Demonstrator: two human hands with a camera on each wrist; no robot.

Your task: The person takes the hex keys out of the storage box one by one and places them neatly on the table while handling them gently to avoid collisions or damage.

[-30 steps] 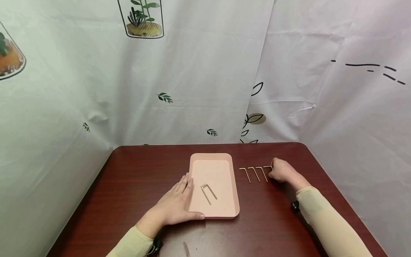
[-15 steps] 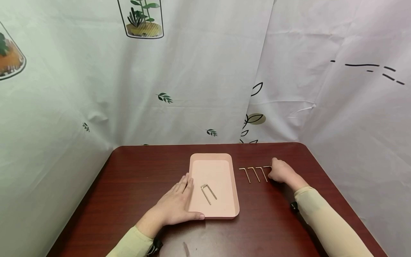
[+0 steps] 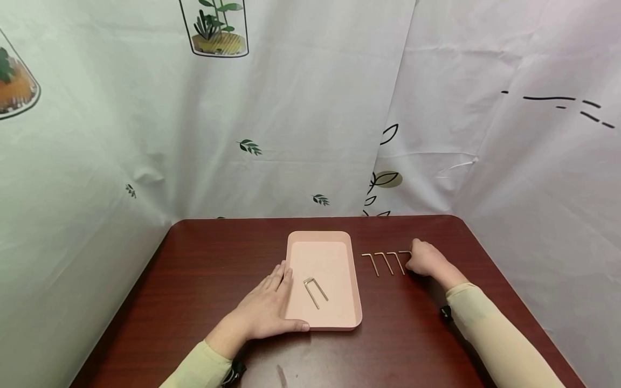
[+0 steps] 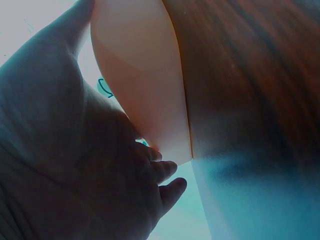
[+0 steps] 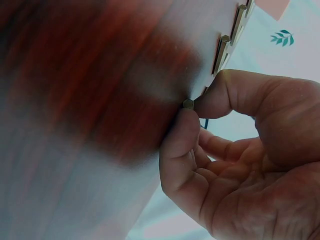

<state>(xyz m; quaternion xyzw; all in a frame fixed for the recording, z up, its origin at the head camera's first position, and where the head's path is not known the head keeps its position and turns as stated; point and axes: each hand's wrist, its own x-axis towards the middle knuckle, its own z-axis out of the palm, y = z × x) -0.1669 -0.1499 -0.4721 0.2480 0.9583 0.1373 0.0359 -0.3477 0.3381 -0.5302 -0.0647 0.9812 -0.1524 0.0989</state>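
My left hand [image 3: 262, 312] rests against the left side and near corner of a pink tray [image 3: 335, 318], fingers straight along the rim. Two hex keys [image 3: 310, 293] lie inside that tray, short ends together. Right of the tray, three L-shaped hex keys [image 3: 385, 263] lie in a row on the table. At the row's right end my right hand [image 3: 427, 260] pinches another hex key [image 3: 404, 251]; most of it is hidden by the fingers. In the right wrist view, the hexagonal end of the pinched key [image 5: 188, 104] shows between thumb and index finger, close to the tabletop.
The dark red wooden table [image 3: 218, 253] has rounded far corners. White patterned cloth [image 3: 310, 108] hangs behind it and along both sides. A dark smudge [image 3: 281, 375] marks the table near its front.
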